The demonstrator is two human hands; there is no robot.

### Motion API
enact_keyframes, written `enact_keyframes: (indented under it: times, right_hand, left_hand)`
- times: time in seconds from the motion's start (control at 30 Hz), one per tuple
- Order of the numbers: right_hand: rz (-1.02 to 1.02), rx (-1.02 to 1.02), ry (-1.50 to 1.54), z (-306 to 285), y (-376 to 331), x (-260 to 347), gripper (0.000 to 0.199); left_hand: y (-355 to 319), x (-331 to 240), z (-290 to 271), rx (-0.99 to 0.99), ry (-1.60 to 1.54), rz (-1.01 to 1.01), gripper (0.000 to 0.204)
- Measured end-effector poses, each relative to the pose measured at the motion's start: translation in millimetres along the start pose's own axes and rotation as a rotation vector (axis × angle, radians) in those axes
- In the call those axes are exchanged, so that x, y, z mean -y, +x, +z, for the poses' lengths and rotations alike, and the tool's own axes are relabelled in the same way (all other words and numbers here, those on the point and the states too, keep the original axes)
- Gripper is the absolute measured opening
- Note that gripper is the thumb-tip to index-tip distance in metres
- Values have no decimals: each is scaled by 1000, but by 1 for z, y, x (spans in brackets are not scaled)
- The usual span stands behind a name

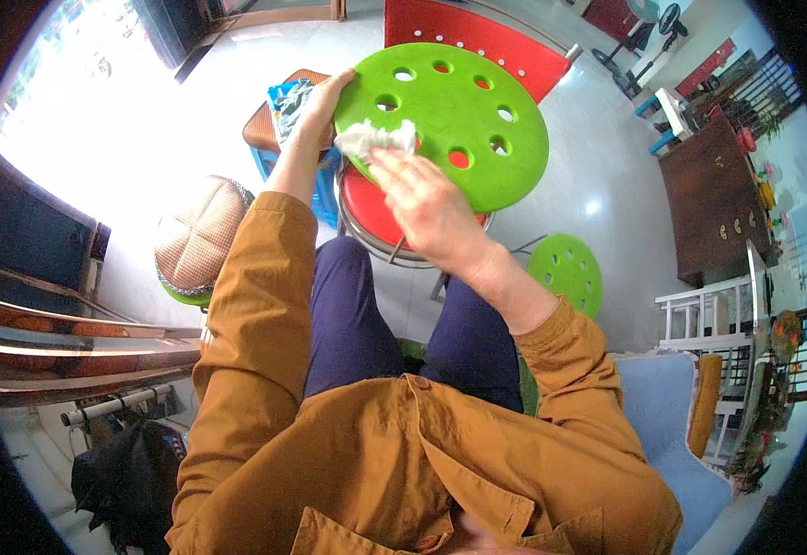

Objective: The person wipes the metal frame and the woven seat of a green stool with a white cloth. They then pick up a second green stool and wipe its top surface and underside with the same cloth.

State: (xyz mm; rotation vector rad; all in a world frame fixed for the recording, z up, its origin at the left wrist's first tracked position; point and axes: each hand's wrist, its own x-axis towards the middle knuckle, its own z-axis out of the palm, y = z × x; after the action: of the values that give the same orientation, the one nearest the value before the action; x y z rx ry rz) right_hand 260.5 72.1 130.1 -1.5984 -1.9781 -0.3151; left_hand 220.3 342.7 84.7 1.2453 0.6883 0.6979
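A round green stool top (448, 120) with a ring of holes is tilted in front of me, above a red-seated chair (366, 199) with a metal frame. My left hand (322, 104) grips its left rim, the fingers partly hidden. My right hand (427, 199) presses a crumpled white cloth (374, 139) onto the lower left of the green surface. The fingers lie bunched over the cloth's edge. Any legs of this stool are out of sight.
Left of the chair stands a blue plastic stool (324, 190) with grey cloth (291, 106) on it. A stool with a padded checked cushion (202, 236) is farther left. Another green stool (565, 273) sits at right, near a light blue padded seat (663, 425). Behind is a red chair back (487, 42).
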Motion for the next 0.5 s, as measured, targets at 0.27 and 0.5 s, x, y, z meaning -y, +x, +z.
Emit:
enact_keyframes:
  times: [0.27,0.5]
  right_hand:
    - [54,46,-100,-8,16,-110,36]
    - [344,51,-164,3,47,-135,34]
  left_hand:
    - [6,7,-2,12,-35,24,50]
    - [-4,0,8,-17,-43,-10,48]
